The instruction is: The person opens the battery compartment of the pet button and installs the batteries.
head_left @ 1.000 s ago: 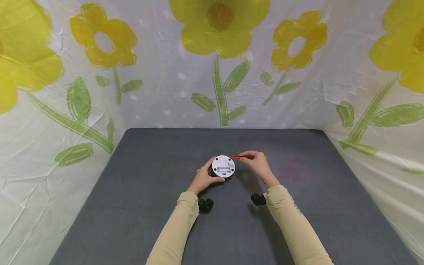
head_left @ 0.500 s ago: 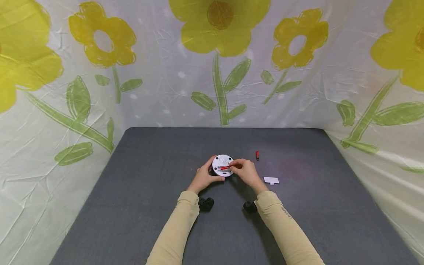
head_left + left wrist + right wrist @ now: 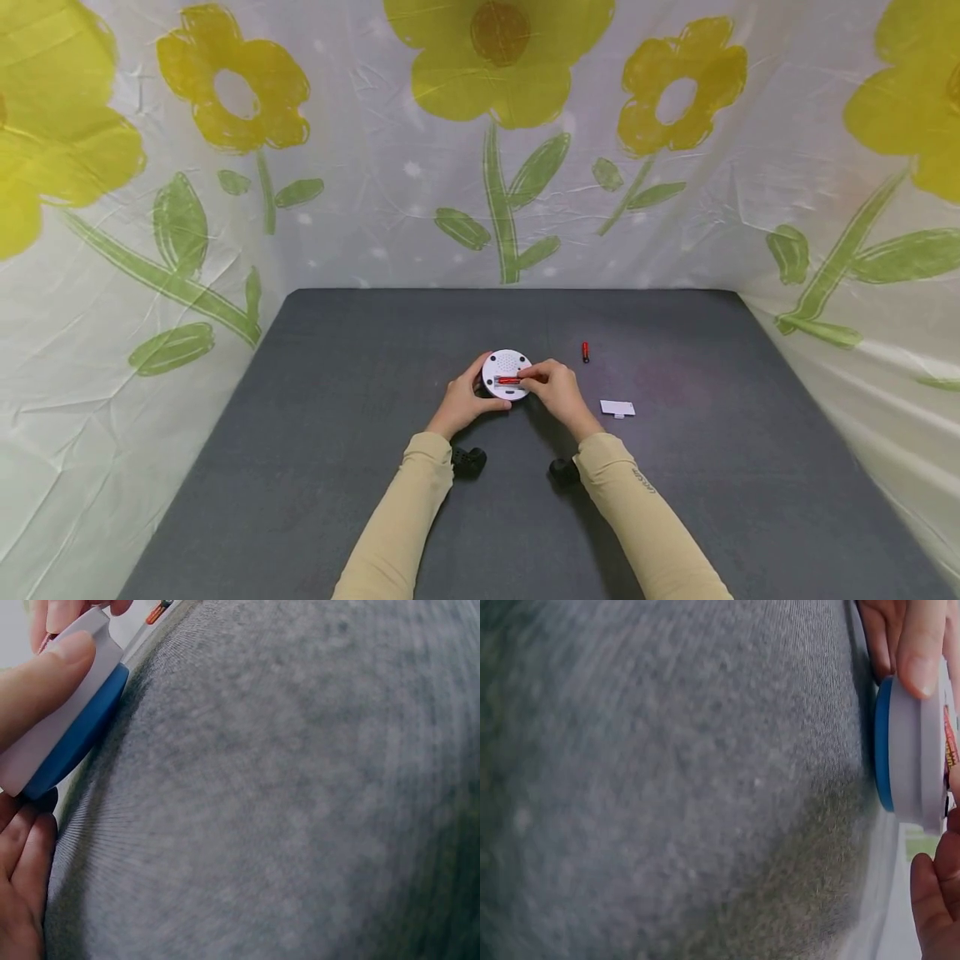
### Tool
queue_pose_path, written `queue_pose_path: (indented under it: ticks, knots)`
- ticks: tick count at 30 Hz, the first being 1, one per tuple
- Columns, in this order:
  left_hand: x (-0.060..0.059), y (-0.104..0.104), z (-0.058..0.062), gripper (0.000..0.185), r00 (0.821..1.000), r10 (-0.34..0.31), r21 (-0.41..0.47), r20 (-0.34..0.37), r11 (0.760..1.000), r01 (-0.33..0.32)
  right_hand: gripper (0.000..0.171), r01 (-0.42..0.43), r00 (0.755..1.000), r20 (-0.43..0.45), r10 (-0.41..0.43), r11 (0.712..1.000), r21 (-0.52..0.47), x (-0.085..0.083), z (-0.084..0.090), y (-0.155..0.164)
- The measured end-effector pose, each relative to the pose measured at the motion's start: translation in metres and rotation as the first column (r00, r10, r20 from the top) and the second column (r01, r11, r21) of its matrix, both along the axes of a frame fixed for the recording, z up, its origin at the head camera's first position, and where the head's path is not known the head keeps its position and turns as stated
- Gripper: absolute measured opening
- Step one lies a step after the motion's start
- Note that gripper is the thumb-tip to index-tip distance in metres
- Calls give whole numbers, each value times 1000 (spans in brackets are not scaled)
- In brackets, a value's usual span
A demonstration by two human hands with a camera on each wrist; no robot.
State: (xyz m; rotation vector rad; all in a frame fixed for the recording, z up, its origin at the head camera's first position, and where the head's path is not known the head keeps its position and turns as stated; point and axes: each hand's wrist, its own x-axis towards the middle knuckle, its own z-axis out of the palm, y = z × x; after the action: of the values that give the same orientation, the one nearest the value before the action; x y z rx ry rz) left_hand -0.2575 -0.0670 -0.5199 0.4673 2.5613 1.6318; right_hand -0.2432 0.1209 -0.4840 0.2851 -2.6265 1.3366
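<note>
A round white device (image 3: pixel 506 363) with a speaker grille and an open battery compartment faces up in the head view. Its blue side (image 3: pixel 84 739) shows in the left wrist view. My left hand (image 3: pixel 463 401) grips it from the left, thumb on the near edge and fingers around the far side. With thumb and fingertips, my right hand (image 3: pixel 560 392) pinches the right end of a red battery (image 3: pixel 507 380) lying along the compartment. In the right wrist view, the printed battery (image 3: pixel 950 739) is partly hidden by the device's rim and the fingers.
A second red battery (image 3: pixel 586 352) with a dark end lies on the dark grey table (image 3: pixel 375 350), right of the device. The small white battery cover (image 3: pixel 617 407) rests beyond the right wrist. A flower-printed white curtain (image 3: pixel 360 192) surrounds the table's back and sides.
My right hand has moved left and down with the battery, from beside the device into its compartment, where the battery now sits lower. The loose battery and cover came into sight; the left hand kept its grip.
</note>
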Motion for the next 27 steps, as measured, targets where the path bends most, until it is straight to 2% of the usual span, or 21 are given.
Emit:
queue_pose_path:
  ticks: [10,14,18,23,27]
  knots:
    - [-1,-1,-3,97,1000,3,18,12,1000,-3,10,31,999,32,-30,999,-21,-3,-5,1]
    - [0,-1,-2,97,1000,11,15,19,1000,-11,19,62,993,105,-50,992,-113,-3,-6,1]
    - [1,0,-2,96,999,7,30,37,1000,-8,27,84,985,163,-47,971,-225,-3,-6,1]
    - [1,-1,-2,96,999,5,42,34,999,-6,26,114,978,198,-58,951,-287,-6,-6,4]
    - [1,0,-1,96,1000,5,41,31,999,-6,34,151,963,263,-64,933,-327,-7,-7,5]
